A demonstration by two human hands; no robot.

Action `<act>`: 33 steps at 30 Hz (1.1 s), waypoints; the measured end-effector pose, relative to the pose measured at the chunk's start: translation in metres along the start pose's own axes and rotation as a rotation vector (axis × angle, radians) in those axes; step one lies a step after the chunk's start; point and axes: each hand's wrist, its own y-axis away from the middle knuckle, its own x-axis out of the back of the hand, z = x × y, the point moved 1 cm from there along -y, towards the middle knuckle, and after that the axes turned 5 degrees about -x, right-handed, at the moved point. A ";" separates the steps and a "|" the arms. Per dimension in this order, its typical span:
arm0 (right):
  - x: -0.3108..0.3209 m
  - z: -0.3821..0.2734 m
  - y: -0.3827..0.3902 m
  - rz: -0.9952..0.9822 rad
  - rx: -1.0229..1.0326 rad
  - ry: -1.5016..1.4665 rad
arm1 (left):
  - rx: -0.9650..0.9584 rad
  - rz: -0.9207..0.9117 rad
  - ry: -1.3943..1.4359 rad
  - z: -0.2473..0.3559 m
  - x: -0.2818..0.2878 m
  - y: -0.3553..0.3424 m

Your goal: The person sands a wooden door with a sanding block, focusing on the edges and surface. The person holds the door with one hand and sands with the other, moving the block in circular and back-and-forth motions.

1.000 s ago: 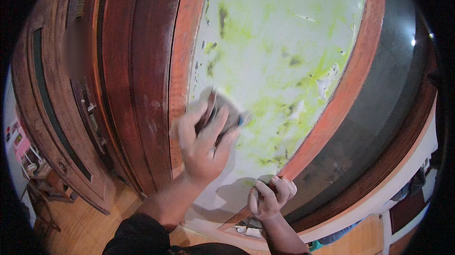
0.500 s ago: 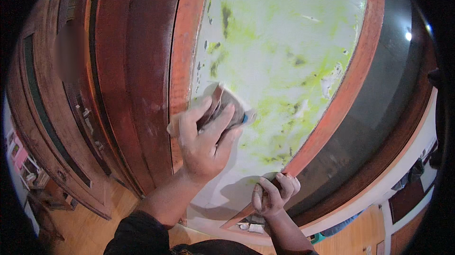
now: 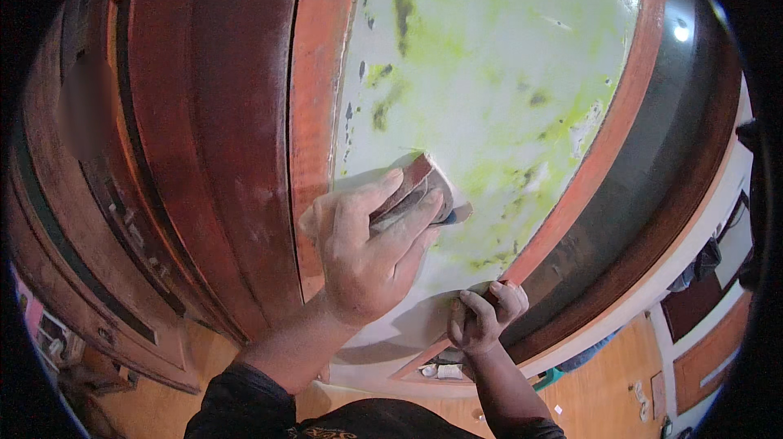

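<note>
A pale panel with patchy yellow-green coating and dark spots is bordered by reddish wooden frame strips. My left hand, dusty with bent fingers, grips a sanding pad of folded reddish-brown abrasive paper against the panel's left half; its underside is hidden. My right hand is lower right, fingers curled over the right frame strip where it meets the panel. Shadows of both hands lie on the pale surface.
Dark wooden doors or panels stand at the left. A glossy dark strip curves along the right. Below are a wooden floor, small white items at the panel's foot, and dark cloth at far right.
The view has shifted, with surroundings sliding toward the rim. My left hand and pad sit slightly farther right on the panel. My right hand keeps its hold on the frame.
</note>
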 end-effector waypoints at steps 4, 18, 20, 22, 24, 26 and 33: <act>-0.003 0.001 0.001 0.017 -0.006 0.002 | 0.055 0.052 0.206 0.007 -0.005 0.049; 0.007 -0.034 -0.039 -0.045 -0.129 -0.033 | 0.102 0.072 0.037 -0.004 -0.014 0.021; 0.004 -0.029 -0.035 -0.043 -0.086 -0.045 | 0.060 0.072 0.086 0.011 -0.011 0.061; 0.003 -0.025 -0.028 -0.081 -0.052 -0.026 | 0.048 -0.021 0.112 0.030 -0.003 0.104; 0.005 -0.020 -0.021 -0.088 -0.051 -0.078 | 0.115 -0.043 -0.016 0.049 -0.001 0.125; 0.006 -0.015 -0.016 -0.117 -0.045 -0.091 | 0.166 0.070 0.106 0.056 -0.007 0.113; 0.010 -0.003 -0.012 -0.153 -0.032 -0.175 | 0.226 0.082 -0.120 0.020 -0.022 0.003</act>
